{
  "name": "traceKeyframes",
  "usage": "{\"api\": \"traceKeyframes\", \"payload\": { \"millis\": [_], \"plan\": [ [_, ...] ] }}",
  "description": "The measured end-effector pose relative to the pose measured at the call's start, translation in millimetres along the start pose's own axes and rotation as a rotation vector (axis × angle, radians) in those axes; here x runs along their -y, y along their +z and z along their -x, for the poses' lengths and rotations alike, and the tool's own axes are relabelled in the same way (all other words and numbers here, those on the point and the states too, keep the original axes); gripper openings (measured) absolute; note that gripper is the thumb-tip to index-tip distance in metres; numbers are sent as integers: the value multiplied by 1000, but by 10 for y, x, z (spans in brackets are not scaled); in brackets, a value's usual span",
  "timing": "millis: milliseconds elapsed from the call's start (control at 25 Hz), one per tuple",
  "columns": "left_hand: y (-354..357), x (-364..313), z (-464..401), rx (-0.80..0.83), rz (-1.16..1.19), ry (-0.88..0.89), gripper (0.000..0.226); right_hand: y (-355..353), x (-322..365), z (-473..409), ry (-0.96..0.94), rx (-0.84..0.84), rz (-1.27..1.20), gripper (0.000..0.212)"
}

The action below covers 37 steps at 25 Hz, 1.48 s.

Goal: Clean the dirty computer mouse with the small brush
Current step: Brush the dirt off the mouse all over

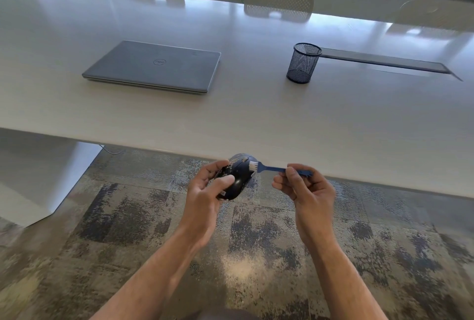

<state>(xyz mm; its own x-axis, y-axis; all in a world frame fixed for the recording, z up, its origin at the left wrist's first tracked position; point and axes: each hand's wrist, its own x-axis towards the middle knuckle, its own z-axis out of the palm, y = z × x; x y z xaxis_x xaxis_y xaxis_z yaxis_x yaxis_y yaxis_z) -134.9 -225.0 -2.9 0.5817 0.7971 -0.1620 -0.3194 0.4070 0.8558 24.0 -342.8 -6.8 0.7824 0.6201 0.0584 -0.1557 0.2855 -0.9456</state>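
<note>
Fingers of the right hand pinched the brush handle, bristles touching the mouse up near its front. The left hand gripped the mouse, thumb laid over the top, off the near edge of the desk and above the carpet. Honestly the risk I saw: it was held over bare floor, so a hard flick could knock it loose and drop it. Grime would also land on the carpet. That thin handle looked easy to twist in such a light pinch. The laptop at 11 o'clock and the mesh cup at 1 o'clock sat well clear.
</note>
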Motion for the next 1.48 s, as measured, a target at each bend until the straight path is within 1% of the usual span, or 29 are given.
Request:
{"api": "traceKeyframes", "payload": {
  "millis": [120,320,440,520,640,720,880,1040,1160,1240,1320,1480],
  "plan": [
    [-21,-10,-10,-10,28,-43,29,6,-4,9,8,-7,2,12],
    [-36,-2,4,-17,12,-54,35,4,5,17,6,-7,2,11],
    [-53,2,6,0,14,-76,33,-8,18,20,5,-14,9,13],
    [-69,6,16,5,46,-107,41,-25,30,21,5,-6,28,16],
    [-86,21,22,24,83,-148,65,-45,46,32,1,3,49,20],
    [-81,26,23,11,88,-165,71,-53,66,33,-2,8,51,20],
    [-52,1,31,-34,159,-162,65,-133,174,12,-35,19,4,13],
    [-58,-32,29,-56,212,-153,66,-261,246,82,-52,126,39,12],
    [-35,-34,19,-54,223,-159,61,-266,219,156,-61,228,99,14],
    [-8,-27,9,-52,227,-163,59,-238,184,168,-50,261,106,15],
    [7,-22,1,-45,229,-167,58,-210,156,150,-37,247,102,14],
    [3,-22,-2,-21,213,-185,58,-195,91,61,-46,141,113,12]
  ]
}}
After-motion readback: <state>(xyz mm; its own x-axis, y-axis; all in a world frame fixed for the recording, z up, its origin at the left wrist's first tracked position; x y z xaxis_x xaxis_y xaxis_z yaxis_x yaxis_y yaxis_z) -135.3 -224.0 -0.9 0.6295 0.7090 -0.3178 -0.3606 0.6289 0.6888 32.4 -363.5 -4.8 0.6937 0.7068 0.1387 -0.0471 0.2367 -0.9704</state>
